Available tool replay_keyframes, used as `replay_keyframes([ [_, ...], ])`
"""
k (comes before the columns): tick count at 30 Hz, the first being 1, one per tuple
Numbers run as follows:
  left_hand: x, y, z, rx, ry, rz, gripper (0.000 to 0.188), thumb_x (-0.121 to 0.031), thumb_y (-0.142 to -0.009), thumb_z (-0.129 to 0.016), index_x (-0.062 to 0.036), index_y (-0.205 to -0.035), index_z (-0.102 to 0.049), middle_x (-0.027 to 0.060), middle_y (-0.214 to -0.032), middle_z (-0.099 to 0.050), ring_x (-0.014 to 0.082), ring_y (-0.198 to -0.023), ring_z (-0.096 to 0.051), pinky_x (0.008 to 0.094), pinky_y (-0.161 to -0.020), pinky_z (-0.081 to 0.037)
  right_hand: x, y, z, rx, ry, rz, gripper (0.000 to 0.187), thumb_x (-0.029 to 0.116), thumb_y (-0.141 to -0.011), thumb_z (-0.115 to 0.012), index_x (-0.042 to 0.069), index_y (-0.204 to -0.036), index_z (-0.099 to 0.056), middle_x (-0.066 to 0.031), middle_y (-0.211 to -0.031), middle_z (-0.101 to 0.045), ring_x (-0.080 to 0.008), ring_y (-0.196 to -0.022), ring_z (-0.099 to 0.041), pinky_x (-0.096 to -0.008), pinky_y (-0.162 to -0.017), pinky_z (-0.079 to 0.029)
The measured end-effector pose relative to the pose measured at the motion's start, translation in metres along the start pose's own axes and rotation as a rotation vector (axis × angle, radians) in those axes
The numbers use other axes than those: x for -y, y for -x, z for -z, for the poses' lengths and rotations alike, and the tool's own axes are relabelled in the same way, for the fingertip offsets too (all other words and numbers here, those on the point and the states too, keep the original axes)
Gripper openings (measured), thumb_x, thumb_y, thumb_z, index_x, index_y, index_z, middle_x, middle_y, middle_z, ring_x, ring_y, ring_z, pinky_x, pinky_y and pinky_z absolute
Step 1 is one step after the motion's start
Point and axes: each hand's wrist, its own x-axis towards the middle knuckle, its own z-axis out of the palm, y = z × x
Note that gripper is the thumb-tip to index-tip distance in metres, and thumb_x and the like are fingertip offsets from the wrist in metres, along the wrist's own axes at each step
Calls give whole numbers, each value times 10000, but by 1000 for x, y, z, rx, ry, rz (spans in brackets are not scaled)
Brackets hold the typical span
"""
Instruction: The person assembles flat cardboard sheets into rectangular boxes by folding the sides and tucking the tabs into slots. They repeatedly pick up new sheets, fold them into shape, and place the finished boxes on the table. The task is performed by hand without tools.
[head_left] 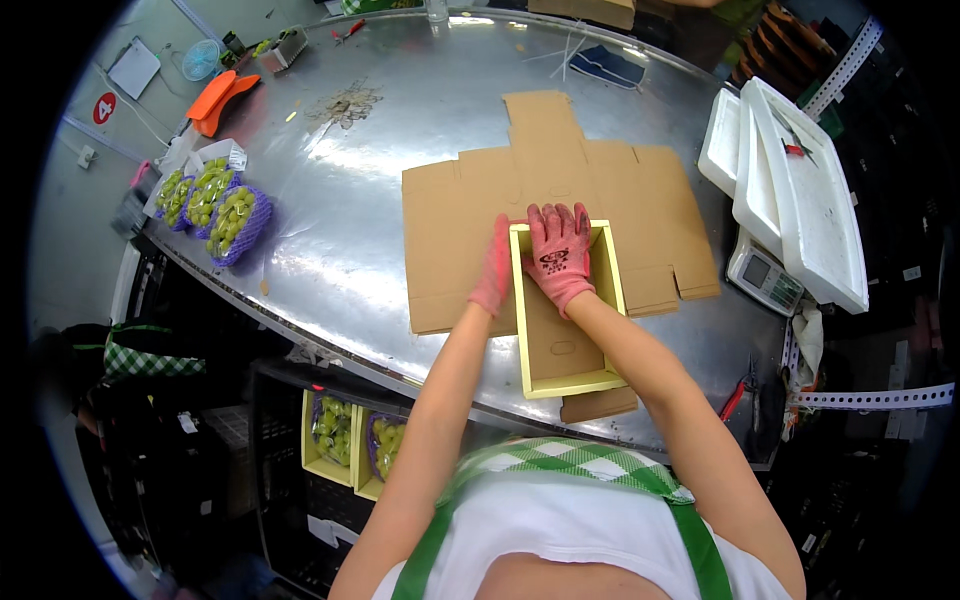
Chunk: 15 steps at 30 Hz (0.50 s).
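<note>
A pale yellow rectangular box frame (530, 350) stands on a flat, cut-out brown cardboard sheet (455, 240). Brown cardboard with a slot outline shows inside its walls. Pink gloves cover both hands. My left hand (494, 268) lies along the outside of the frame's left wall, fingers stretched forward. Inside the frame, toward its far end, my right hand (560, 255) rests palm down with fingers extended. A cardboard flap (600, 405) sticks out under the frame's near end.
Grapes in purple foam nets (238, 225) sit at the metal table's left edge, near an orange visor (215, 103). White foam trays (800, 190) lean over a scale (765, 275) at right, with red-handled snips (735, 398) nearer. Yellow boxes of grapes (335, 435) stand below the table.
</note>
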Motion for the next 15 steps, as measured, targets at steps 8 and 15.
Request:
replay_keyframes([
  [8, 20, -4, -7, -29, 377, 18, 524, -494, -924, -339, -40, -973, -595, 24, -861, -581, 113, -806, -514, 258, -752, -416, -6, 2, -19, -243, -133, 68, 762, 266, -568, -712, 91, -1234, -385, -97, -1112, -422, -286, -1099, -395, -555, -1024, -203],
  [15, 8, -1, -14, -67, 278, -16, 471, -436, -939, -321, -46, -840, -566, -2, -724, -548, 117, -643, -505, 253, -612, -430, -5, 0, -22, -156, 5, 34, 572, 274, -723, -625, 105, -1223, -404, -75, -1056, -446, -236, -1024, -443, -526, -1025, -232],
])
